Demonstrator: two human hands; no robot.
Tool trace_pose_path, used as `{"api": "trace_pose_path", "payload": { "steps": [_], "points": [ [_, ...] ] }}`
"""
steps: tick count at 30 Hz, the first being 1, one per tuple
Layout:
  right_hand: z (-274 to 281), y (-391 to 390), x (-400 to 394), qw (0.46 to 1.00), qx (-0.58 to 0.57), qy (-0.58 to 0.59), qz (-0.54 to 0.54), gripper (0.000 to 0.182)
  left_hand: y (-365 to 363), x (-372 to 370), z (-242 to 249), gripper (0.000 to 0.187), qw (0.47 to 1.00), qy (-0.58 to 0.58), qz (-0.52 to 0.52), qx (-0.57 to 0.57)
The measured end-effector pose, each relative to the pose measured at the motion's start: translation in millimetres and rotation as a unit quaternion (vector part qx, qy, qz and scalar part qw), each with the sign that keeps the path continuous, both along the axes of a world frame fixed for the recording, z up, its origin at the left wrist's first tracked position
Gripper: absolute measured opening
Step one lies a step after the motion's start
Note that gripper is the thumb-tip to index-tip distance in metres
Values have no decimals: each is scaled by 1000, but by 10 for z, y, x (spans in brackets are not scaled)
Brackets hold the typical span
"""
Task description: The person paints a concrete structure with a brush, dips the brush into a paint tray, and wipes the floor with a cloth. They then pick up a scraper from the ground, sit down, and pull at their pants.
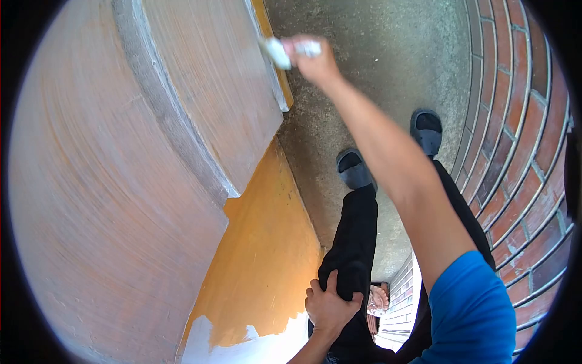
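Observation:
My right hand (pixel 312 57) is closed around a paintbrush (pixel 277 53), blurred by motion, with a pale handle end showing behind the fingers. The bristle end meets the narrow ochre and white edge (pixel 280 85) of the raised panel. Thin, streaky white paint covers the panel face (pixel 206 79), and brush strokes run along it. My left hand (pixel 332 308) rests on my bent left knee, fingers spread over the black trouser leg (pixel 353 230), holding nothing.
Below the streaked panel is an ochre wall section (pixel 260 242) with a white painted patch (pixel 254 346) at its bottom. Grey concrete floor (pixel 376 54) lies under my dark sandals (pixel 427 130). A red brick wall (pixel 521 151) stands close on the right.

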State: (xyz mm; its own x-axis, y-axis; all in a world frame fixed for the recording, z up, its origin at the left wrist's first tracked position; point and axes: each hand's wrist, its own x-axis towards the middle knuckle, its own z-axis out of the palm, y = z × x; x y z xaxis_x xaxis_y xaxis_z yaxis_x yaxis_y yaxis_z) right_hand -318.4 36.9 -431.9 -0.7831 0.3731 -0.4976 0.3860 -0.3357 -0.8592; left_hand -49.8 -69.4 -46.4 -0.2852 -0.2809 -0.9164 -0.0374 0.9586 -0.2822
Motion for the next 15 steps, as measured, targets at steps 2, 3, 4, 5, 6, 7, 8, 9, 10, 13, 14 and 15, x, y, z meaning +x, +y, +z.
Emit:
{"api": "trace_pose_path", "payload": {
  "steps": [2,3,4,5,6,7,8,9,10,13,14,15],
  "points": [
    [55,-219,686,999,-35,-8,23,12,14,4,-1,72,1000,-5,-1,2],
    [66,-283,965,997,-59,-25,46,14,19,5,6,72,1000,-9,-2,2],
    [86,-279,1135,994,-43,-57,87,16,25,7,12,73,1000,-9,-2,1],
    [-1,-272,1218,993,-57,-45,91,17,24,5,14,73,1000,-9,-2,1],
    [51,-198,1092,994,-52,-54,79,18,20,-2,2,73,1000,-8,-2,0],
    [158,-86,880,995,-48,-63,68,18,21,-11,-6,73,1000,-7,1,0],
    [213,26,591,999,-4,-15,37,20,21,-23,-5,73,1000,-6,3,-1],
    [227,104,246,999,30,38,-16,23,17,-38,-6,73,1000,-6,6,-1],
    [176,180,-122,996,51,55,-54,25,12,-57,3,73,1000,-5,9,-4],
    [-24,497,-1196,972,128,163,-113,20,-3,-107,-26,72,1000,19,14,1],
    [-108,569,-1496,966,133,186,-123,17,-25,-96,-30,70,999,37,10,10],
    [-124,573,-1650,960,135,206,-132,14,-36,-114,-34,69,998,54,5,15]
  ]
}}
